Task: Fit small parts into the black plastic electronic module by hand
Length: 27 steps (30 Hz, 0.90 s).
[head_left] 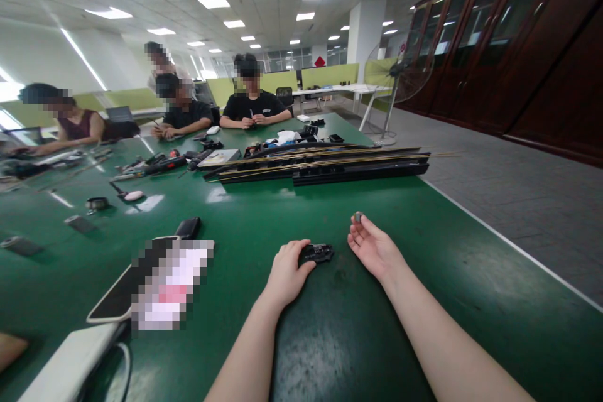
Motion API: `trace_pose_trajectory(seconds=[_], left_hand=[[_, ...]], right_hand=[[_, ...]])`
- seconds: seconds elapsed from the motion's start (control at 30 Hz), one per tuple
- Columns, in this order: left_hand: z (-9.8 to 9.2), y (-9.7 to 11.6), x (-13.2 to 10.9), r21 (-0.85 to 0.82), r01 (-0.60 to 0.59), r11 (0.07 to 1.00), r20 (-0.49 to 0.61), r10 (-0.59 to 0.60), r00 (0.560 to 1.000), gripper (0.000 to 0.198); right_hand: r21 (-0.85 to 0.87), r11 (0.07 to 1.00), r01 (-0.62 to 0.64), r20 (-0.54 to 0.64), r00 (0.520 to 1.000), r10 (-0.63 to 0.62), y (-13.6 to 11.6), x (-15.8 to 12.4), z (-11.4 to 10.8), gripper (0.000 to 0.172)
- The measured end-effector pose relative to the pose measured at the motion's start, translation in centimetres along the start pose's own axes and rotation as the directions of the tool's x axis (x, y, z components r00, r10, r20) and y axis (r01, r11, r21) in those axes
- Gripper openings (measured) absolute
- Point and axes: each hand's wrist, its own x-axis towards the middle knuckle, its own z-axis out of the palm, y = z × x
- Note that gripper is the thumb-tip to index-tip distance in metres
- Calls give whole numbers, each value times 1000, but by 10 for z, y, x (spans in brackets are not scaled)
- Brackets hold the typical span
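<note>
My left hand (288, 269) grips the left end of a small black plastic part (319, 253), which lies on the green tabletop (240, 276). Its upper face shows ridges and recesses too fine to make out. To the right, my right hand (374, 250) is raised above the table, palm turned inward. Between its thumb and forefinger it pinches a small grey block (358, 217), partly covered by the fingertips. A short gap separates the right hand from the black part.
Long black rails (362, 169) with thin brass-coloured rods lie across the table ahead. Left are a phone-like device (136, 279), a white box with a cable (70, 364) and grey blocks (79, 223). Several people sit or stand beyond; a fan (396, 72) stands at right.
</note>
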Motion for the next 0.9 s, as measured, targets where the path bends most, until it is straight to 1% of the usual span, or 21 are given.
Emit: trace_pose_trajectory(seconds=[0.17,0.37,0.53,0.7,0.83,0.9], left_hand=[[0,1,-1,-7,4,1000,2,-4,1000,40],[-1,2,0,-4,21,1000,8,-21,1000,40],[-2,4,0,1,22,1000,14,-22,1000,40],[-2,4,0,5,9,1000,8,-9,1000,40],[-1,3,0,5,17,1000,10,-17,1000,40],[-1,3,0,2,19,1000,9,-19,1000,41]], right_hand=[[34,999,-24,-1,1000,24,0,0,0,4],[-34,999,10,20,1000,-9,-1,0,-1,6],[52,998,-48,-11,999,48,-2,-2,2,1],[83,994,-69,-7,998,69,-3,-2,3,3],[36,998,-46,3,999,46,-1,0,0,2],[-12,1000,-16,17,1000,17,0,1,-1,5]])
